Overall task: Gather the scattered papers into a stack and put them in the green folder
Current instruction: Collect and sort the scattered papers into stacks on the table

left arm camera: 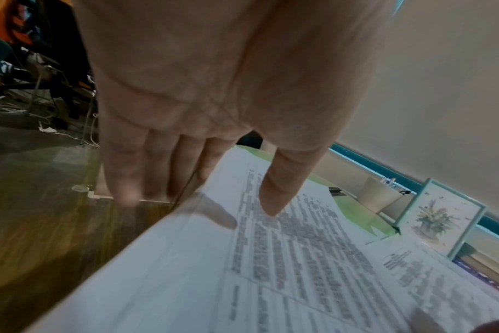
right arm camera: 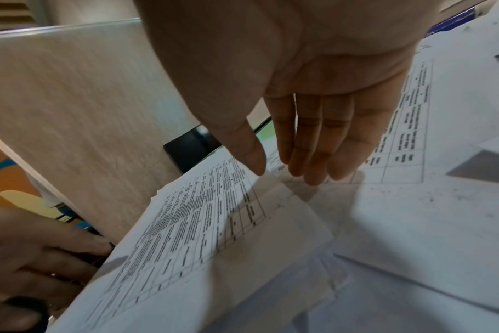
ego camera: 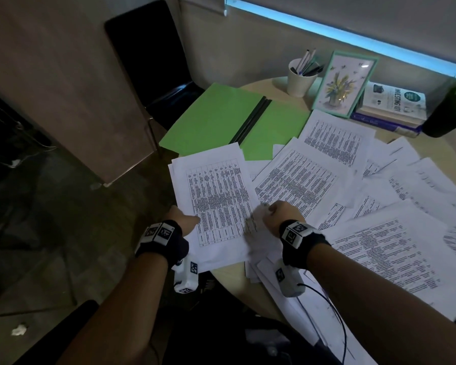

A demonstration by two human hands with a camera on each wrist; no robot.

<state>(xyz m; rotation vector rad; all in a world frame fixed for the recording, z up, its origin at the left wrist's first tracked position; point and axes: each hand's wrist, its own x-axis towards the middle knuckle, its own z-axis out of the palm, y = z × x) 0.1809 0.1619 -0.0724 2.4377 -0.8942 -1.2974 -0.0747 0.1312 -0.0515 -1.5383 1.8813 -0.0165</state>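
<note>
Round table [ego camera: 248, 291] strewn with papers [ego camera: 395, 248]. Green folder [ego camera: 232, 119] lies open beyond both hands. Left hand [ego camera: 182, 219] pinches stack [ego camera: 216, 204], thumb on top; only left wrist view shows fingers [left arm camera: 128, 178] beneath. Right hand [right arm camera: 308, 94] hovers flat, fingers relaxed. Picture frame [ego camera: 345, 83] behind.

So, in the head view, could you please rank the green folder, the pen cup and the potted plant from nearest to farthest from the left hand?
1. The green folder, lying open just beyond the left hand, at the table's far left.
2. The pen cup, at the back beside the framed picture.
3. The potted plant, at the far right edge.
</note>
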